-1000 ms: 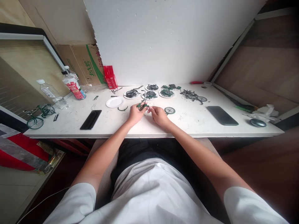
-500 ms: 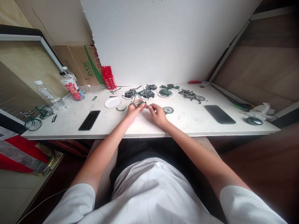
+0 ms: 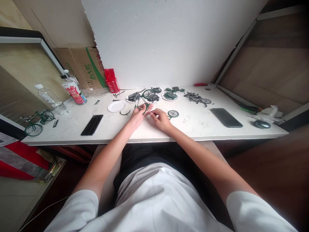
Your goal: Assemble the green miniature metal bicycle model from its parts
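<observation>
My left hand (image 3: 137, 118) is closed around a small green toy bicycle frame (image 3: 146, 108), which rises above the fingers with a wheel (image 3: 149, 93) at its far end. Close beside it, my right hand (image 3: 161, 120) has its thumb and forefinger pressed together; whatever is between them is too small to make out. A loose spoked wheel with a green part (image 3: 173, 113) lies just right of that hand. To the left of my left hand rests a curved green piece (image 3: 125, 112).
Behind my hands stand white plates of bicycle parts (image 3: 171, 96), with a dark heap of parts (image 3: 198, 98) to their right. Left are a paper plate (image 3: 117, 106), a phone (image 3: 92, 125), bottles (image 3: 74, 91) and an assembled toy bicycle (image 3: 40, 121). A dark slab (image 3: 227, 118) lies right.
The bicycle frame has been turned in my left hand, so its wheel now stands higher. My right hand's fingertips have shifted slightly left and down.
</observation>
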The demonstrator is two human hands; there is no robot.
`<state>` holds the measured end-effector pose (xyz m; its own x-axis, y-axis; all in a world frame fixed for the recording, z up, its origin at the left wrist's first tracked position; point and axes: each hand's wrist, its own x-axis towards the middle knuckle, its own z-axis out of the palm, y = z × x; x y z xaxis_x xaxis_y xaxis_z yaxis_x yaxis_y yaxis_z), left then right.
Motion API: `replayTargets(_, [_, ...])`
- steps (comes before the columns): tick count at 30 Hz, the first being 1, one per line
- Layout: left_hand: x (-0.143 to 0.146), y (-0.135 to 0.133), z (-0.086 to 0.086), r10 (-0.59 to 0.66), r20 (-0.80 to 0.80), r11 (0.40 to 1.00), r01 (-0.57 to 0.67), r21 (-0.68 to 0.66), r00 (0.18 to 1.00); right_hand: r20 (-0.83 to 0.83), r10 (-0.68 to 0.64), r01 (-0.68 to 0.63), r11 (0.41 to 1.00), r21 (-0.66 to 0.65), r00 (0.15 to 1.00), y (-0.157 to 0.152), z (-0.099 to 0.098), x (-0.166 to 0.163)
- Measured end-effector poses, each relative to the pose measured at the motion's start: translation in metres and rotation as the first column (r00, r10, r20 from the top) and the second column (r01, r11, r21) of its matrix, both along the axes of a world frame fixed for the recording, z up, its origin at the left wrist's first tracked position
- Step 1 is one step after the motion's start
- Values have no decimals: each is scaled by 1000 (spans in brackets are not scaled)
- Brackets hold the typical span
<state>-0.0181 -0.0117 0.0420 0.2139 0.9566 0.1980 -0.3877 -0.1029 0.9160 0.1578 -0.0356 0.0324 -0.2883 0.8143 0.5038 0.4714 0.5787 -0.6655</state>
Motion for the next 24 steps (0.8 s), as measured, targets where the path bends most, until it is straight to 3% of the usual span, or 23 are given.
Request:
replayTargets(11, [-1,3,-5,46,-38,999,-45,29,998,99,-25,17,997,79,995,-8,2,-3])
replayTargets(17, [1,0,-2,89,-69,991,-82,105,994,146,-131,126,991,42,981,-8,0,-5])
replayTargets(24, [5,-1,-5,-1,-58,992,8,124,998,-74,-154,153,988,-12,985,-5,1,-3])
